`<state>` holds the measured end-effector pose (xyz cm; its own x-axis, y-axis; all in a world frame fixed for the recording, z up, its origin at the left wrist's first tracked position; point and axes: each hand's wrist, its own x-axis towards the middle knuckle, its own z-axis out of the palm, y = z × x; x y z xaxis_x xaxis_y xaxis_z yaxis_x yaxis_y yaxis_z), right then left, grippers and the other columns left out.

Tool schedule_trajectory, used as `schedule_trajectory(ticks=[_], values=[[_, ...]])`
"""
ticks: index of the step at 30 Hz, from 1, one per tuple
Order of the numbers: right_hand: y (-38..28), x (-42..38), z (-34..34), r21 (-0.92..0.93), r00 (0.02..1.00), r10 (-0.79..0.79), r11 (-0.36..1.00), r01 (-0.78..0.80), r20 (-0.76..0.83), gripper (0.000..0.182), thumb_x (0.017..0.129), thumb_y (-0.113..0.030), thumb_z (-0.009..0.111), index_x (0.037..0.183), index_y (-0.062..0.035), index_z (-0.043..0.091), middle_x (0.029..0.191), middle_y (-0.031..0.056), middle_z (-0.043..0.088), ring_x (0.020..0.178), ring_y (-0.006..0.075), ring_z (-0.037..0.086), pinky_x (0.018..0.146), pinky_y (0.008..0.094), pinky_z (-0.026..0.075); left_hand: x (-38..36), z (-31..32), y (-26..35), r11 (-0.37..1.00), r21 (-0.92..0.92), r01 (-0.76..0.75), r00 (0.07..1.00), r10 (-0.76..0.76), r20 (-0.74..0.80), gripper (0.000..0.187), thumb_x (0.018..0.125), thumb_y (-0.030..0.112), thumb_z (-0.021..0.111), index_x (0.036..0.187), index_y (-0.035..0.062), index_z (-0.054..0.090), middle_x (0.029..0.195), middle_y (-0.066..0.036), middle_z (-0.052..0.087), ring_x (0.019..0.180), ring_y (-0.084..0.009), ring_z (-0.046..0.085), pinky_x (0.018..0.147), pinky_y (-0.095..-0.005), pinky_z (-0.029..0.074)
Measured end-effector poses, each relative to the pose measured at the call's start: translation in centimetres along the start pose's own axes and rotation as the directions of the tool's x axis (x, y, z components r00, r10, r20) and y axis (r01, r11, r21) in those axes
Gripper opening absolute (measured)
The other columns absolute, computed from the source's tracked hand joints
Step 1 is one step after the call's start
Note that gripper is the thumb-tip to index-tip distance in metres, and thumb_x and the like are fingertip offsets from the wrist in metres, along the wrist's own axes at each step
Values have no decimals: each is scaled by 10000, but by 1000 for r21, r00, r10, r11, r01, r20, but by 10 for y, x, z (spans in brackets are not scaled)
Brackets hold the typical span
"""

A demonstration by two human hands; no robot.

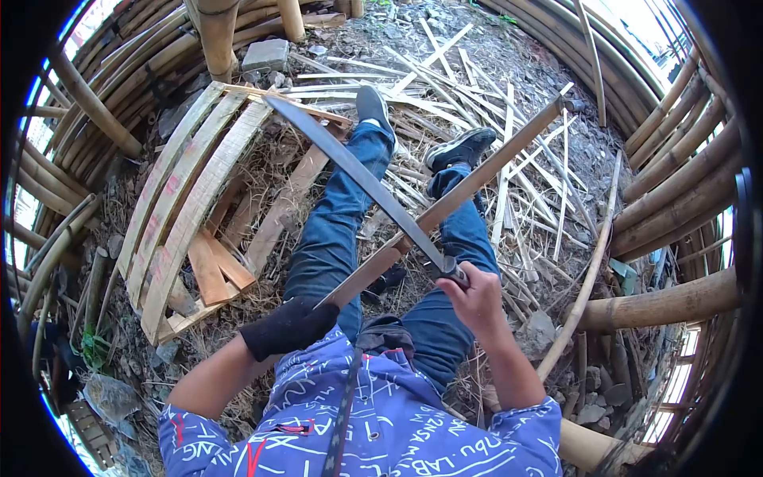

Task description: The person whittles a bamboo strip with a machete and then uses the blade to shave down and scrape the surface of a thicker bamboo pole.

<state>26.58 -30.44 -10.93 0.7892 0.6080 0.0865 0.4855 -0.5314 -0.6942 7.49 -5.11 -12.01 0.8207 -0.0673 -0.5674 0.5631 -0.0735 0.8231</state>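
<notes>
My left hand [290, 327], in a black glove, is closed round the near end of a long split bamboo strip [494, 173]. The strip slants up to the far right, over my legs. Bare, my right hand [475, 302] grips the handle of a machete [350, 165]. Its long dark blade points to the far left and crosses the strip near a node, overlapping it in this view. The thumb lies along the handle.
Thin pale split strips [509, 199] lie scattered on the ground beyond my feet. On the left stands a frame of wooden slats [187, 191], with loose boards beside it. Bamboo poles [668, 298] wall in both sides. A concrete block [265, 55] sits at the back.
</notes>
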Motion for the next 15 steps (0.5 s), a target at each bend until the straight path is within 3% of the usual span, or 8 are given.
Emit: schedule_trajectory(ticks=[2,4,7,10,13,15], values=[[5,0,-4,-142,997,-74,987,75,13,465,777,-456,715,686,-33,545,537,137,546,519,345,571,479,393,420,-1,4,-2,987,156,-28,995,43,-89,457,959,428,470,665,83,531,586,44,480,546,-50,448,495,-250,371],[11,1,-6,-134,995,-95,987,94,-5,496,753,-495,716,678,-40,534,531,132,541,512,334,576,475,395,424,-2,4,0,980,192,-44,992,65,-104,429,958,399,480,692,72,556,595,40,499,562,-53,464,506,-256,384],[24,10,-18,-356,975,-213,917,180,-57,532,702,-555,715,659,-57,532,519,107,539,493,306,579,465,386,436,-3,7,5,974,213,-79,988,105,-113,383,953,353,502,749,45,604,616,23,544,592,-63,496,528,-271,412],[47,14,-26,-415,966,-233,894,169,-110,534,733,-567,687,660,-55,552,519,108,545,492,302,577,467,377,440,-9,5,5,966,240,-100,979,139,-152,353,941,323,525,796,21,636,634,-8,584,614,-78,524,549,-286,434],[85,24,-44,-271,956,92,947,-170,-278,579,839,-587,575,649,-41,582,490,95,546,433,241,557,435,352,415,-15,8,1,956,292,-19,983,71,-169,336,930,305,542,813,8,647,633,-37,602,615,-90,541,558,-297,446],[87,22,-46,-236,954,84,959,-156,-289,585,845,-592,566,658,-38,586,486,89,537,420,223,550,426,355,409,-12,16,3,938,329,108,979,-43,-197,315,919,289,553,824,5,651,621,-64,606,583,-113,558,545,-315,451]])
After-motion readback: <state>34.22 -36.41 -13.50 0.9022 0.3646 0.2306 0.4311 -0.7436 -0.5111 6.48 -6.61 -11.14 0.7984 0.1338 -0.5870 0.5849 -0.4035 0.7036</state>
